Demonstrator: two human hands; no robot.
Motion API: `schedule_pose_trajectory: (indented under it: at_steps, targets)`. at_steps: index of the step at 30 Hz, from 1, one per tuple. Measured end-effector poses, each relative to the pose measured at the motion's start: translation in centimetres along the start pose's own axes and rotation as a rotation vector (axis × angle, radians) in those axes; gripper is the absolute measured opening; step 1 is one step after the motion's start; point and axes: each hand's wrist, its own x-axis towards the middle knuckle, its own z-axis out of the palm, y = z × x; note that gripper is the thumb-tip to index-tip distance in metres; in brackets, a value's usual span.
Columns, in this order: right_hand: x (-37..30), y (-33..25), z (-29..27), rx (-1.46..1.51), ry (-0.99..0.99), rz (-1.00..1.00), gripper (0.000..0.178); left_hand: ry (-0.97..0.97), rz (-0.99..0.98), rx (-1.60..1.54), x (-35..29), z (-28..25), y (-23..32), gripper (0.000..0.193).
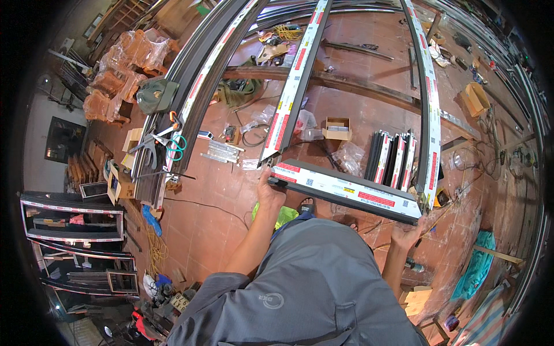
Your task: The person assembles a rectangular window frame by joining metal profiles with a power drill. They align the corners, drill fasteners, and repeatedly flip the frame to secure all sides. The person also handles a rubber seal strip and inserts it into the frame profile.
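A short dark aluminium frame profile (340,188), wrapped in white and red protective film, lies crosswise in front of my body. My left hand (270,192) grips its left end, close to the mitred end of a long profile (294,78). At the other end, my right hand (407,233) holds the corner from below, where the short profile meets a second long profile (430,109). Part of the right fingers is hidden behind the corner. Both long profiles run away from me, roughly side by side.
More long profiles (208,86) lie at the left, bearing a cap (157,96), teal-handled scissors (176,147) and a clamp. Short profile pieces (392,158) stand beyond the crosspiece, near a small cardboard box (337,128). A wooden beam (369,86) crosses under the frame.
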Motion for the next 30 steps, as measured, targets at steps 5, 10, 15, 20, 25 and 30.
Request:
schedule_pose_trajectory:
  at_steps: [5, 10, 15, 20, 25, 30]
  targets:
    - [-0.5, -0.8, 0.6, -0.006, -0.133, 0.044, 0.058, 0.036, -0.029, -0.041, -0.2, -0.1, -0.1, 0.035]
    - [-0.5, -0.7, 0.6, -0.014, 0.013, 0.029, 0.058, 0.043, -0.037, -0.019, -0.6, -0.1, 0.2, 0.039]
    - [0.1, -0.3, -1.2, 0.03, -0.027, 0.083, 0.055, 0.041, -0.032, 0.021, -0.4, -1.3, 0.7, 0.042]
    - [-1.1, 0.3, -0.2, 0.087, 0.129, 0.108, 0.055, 0.067, 0.048, 0.076, -0.7, -0.2, 0.8, 0.042]
    - [-0.7, 0.1, -0.7, 0.104, 0.08, 0.129, 0.056, 0.066, 0.029, 0.059, -1.5, 0.6, 1.2, 0.041]
    - [-0.6, 0.3, -0.3, 0.095, -0.028, 0.142, 0.056, 0.021, 0.025, 0.023, 0.2, -0.4, 1.4, 0.041]
